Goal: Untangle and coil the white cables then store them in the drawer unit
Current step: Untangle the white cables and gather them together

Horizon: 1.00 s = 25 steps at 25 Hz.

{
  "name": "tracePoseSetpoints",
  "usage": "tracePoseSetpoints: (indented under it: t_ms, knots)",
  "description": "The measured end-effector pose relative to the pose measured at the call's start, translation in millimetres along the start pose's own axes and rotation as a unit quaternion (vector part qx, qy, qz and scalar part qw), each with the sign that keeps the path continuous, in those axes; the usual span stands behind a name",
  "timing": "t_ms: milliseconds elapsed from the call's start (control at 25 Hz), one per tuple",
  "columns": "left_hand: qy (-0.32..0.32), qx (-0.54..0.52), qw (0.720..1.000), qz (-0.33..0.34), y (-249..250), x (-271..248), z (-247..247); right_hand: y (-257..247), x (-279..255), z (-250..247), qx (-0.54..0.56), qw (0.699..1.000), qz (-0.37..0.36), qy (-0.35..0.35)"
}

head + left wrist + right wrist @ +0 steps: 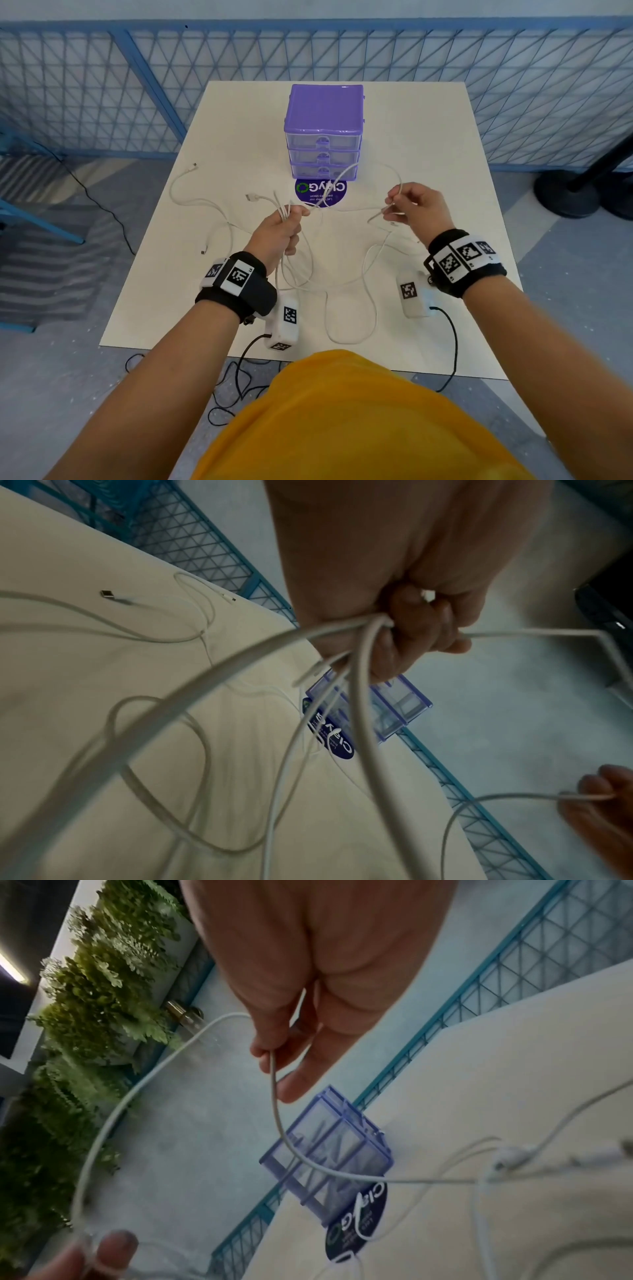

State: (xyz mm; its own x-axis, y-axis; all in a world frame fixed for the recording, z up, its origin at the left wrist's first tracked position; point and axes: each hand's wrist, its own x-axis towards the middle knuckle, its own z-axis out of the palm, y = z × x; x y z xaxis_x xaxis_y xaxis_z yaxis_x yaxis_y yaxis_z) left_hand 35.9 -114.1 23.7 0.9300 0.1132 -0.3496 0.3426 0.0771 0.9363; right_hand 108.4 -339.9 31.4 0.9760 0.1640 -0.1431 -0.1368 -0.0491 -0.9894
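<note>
We see a white table (428,144) with a purple three-drawer unit (324,116) standing at its far middle, all drawers closed, and a round purple sticker (337,197) on the table just in front of it. White cables (370,308) sprawl in tangled loops over the near half, some ends trailing to the left. Our left hand (282,228), raised above the table, has its fingers curled around a bundle of several strands. Our right hand (416,205), to the right at about the same height, pinches a single strand between thumb and fingertips (263,1050).
</note>
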Motion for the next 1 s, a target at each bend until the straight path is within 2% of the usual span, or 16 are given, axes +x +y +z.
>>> tracePoseSetpoints:
  t_ms: [160, 320, 480, 680, 760, 880, 1000]
  knots:
    - [-0.031, 0.047, 0.998, -0.002, -1, -3, -2, -16, 3, -3, 0.074, 0.997, -0.023, 0.031]
    - [-0.048, 0.049, 0.998, 0.008, 0, -4, -1, -28, 2, 1, 0.123, 0.992, -0.024, 0.025]
    - [-0.095, 0.053, 0.994, 0.010, 2, -3, 6, -42, -1, 19, 0.156, 0.987, -0.035, -0.007]
    - [-0.140, 0.148, 0.979, -0.011, -2, -3, 29, -42, -5, 39, 0.166, 0.984, -0.024, -0.061]
    - [-0.129, 0.179, 0.975, -0.001, -1, -6, 38, -38, -5, 37, 0.159, 0.985, -0.015, -0.060]
    - [-0.060, 0.144, 0.988, 0.010, -1, -8, 43, -24, -3, 20, 0.130, 0.991, 0.008, -0.041]
    - [-0.011, 0.154, 0.988, 0.024, -6, -4, 32, 6, -5, -8, 0.034, 0.998, 0.050, 0.010]
